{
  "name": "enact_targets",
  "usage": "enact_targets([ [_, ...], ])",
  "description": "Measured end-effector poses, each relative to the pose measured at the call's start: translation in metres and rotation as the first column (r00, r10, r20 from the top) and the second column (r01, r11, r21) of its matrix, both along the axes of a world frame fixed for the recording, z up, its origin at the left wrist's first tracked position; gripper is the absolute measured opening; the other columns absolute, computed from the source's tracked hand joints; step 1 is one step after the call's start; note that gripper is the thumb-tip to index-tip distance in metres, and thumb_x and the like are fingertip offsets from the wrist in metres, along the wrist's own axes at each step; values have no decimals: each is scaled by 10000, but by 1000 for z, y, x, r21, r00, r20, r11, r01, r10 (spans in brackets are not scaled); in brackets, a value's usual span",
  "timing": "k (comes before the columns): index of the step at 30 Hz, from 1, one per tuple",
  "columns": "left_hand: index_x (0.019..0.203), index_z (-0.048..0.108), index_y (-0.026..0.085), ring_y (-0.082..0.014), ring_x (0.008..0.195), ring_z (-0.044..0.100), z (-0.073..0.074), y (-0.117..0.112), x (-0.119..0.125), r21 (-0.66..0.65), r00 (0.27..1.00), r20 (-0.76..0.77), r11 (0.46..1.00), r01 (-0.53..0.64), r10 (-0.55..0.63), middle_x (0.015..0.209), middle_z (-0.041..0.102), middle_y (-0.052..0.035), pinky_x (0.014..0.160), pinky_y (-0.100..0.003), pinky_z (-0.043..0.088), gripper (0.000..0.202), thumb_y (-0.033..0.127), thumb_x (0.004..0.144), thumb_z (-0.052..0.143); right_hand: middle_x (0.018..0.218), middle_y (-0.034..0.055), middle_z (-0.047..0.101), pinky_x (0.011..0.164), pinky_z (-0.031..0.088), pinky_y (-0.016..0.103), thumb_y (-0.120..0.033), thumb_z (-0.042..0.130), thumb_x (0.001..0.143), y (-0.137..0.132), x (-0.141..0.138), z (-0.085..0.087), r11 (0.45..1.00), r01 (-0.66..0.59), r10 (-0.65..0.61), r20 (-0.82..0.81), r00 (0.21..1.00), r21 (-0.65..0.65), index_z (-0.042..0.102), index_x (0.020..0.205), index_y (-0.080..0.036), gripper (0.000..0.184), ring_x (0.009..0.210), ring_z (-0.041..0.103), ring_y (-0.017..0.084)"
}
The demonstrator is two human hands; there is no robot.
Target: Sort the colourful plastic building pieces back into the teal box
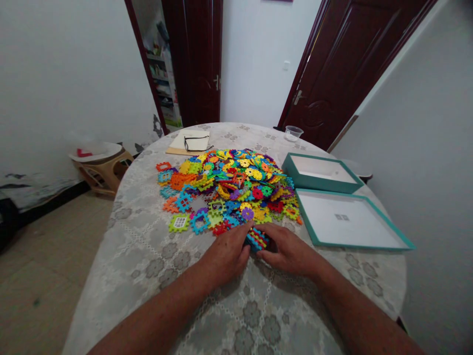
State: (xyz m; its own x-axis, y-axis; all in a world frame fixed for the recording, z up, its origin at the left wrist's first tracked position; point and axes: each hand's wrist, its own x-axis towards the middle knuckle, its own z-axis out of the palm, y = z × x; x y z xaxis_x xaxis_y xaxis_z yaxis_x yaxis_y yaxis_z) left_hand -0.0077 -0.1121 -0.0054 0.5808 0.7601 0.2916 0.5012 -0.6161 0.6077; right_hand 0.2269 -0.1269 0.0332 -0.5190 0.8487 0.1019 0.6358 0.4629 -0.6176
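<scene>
My left hand and my right hand meet at the near edge of a heap of plastic building pieces. Between them is a small stack of toothed building pieces in blue, red and yellow, gripped from both sides with fingers curled round it. Parts of the stack are hidden by the fingers. Round flower-like discs make up much of the heap's top. Square toothed pieces lie around its left and front, among them a green one with a white window and a blue frame.
Right of the heap stand a deep teal box and a shallow teal lid. Glasses rest on a notebook at the back left. A clear plastic bowl is near the far edge. A patterned cloth covers the round table.
</scene>
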Motion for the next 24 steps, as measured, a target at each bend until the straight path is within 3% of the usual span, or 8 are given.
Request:
enact_targets([
  [3,1574,462,188,-286,1375,617,3,2,-2,11,1000,1,999,-30,30,1488,637,-164,1167,-514,518,630,157,951,554,1419,119,662,1070,483,426,-278,732,897,0,2,-1,1000,3,-3,4,1000,31,537,1503,-235,638,1250,636,286],
  [12,1484,549,145,-310,1330,637,1,3,1,19,999,-10,999,-46,46,1400,681,-184,1144,-541,530,548,165,937,563,1208,77,723,929,497,367,-274,715,920,-1,-5,7,999,47,-47,3,999,-19,659,1334,-240,419,1068,663,242],
  [19,1550,472,138,-305,1411,581,-2,-2,8,-28,999,8,998,-50,50,1511,603,-196,1194,-537,487,617,143,938,555,1158,80,722,907,491,364,-282,723,918,-2,-7,11,998,51,-51,-2,999,-38,679,1266,-226,355,1036,650,244],
  [24,1592,424,168,-301,1362,636,-6,-2,8,-23,998,0,998,-62,62,1506,620,-188,1149,-532,531,612,172,990,533,1215,107,719,964,486,383,-282,723,912,-4,-17,6,989,143,-143,0,990,-25,653,1291,-211,392,1114,657,273],
])
